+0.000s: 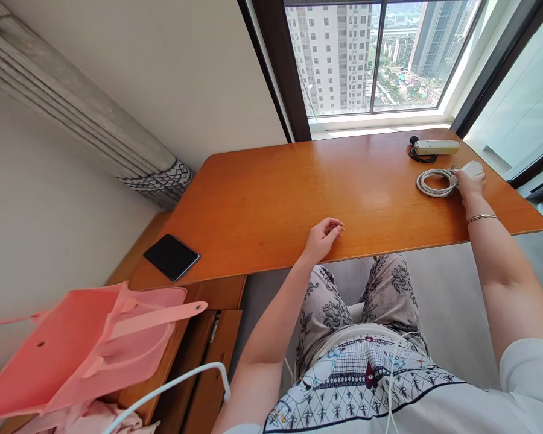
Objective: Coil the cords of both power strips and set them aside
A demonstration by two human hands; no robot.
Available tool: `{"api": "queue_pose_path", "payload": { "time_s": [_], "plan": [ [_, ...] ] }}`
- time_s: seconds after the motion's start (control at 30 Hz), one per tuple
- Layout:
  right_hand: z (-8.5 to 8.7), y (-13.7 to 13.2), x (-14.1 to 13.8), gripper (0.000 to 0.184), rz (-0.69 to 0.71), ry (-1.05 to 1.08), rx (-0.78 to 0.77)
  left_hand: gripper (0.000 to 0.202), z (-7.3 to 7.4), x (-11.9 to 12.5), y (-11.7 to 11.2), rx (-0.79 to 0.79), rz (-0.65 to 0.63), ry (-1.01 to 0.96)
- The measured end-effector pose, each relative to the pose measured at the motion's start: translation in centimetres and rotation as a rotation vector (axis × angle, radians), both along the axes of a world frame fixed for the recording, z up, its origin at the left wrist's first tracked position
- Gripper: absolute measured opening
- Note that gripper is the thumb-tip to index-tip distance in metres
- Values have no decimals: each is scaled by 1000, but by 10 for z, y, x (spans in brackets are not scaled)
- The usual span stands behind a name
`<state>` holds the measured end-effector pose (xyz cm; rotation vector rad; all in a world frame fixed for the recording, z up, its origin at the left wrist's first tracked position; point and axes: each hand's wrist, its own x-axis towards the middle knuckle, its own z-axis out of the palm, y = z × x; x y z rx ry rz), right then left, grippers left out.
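Observation:
On the right side of the wooden desk (262, 199), my right hand (471, 185) is closed around a white power strip (473, 169). Its white cable (428, 191) lies in a round coil just left of the fingers. Behind it sits a second, cream-coloured power strip (437, 147) with a black cord (422, 159) bunched at its left end; no hand touches it. My left hand (323, 238) rests by the front edge of the desk, fingers curled in, with nothing visible in it.
A black tablet (172, 257) lies at the desk's left end. Below it, a pink bag-like holder (85, 343) and a white curved bar (181, 380) stand near my left arm. A window (375, 60) is behind the desk, and a tied curtain (95, 114) hangs at left.

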<state>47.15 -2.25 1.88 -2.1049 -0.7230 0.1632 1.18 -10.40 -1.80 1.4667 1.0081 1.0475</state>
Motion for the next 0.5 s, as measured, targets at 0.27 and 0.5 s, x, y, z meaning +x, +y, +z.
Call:
{"api": "queue_pose_path", "payload": {
  "time_s": [0.27,0.5],
  "plan": [
    [4,-9,-9,54,-87,16,-49,31,0,1,-1,3,-4,9],
    [-9,-5,-4,46,-34,-57,17,29,1,1,-2,8,-8,27]
  ]
}}
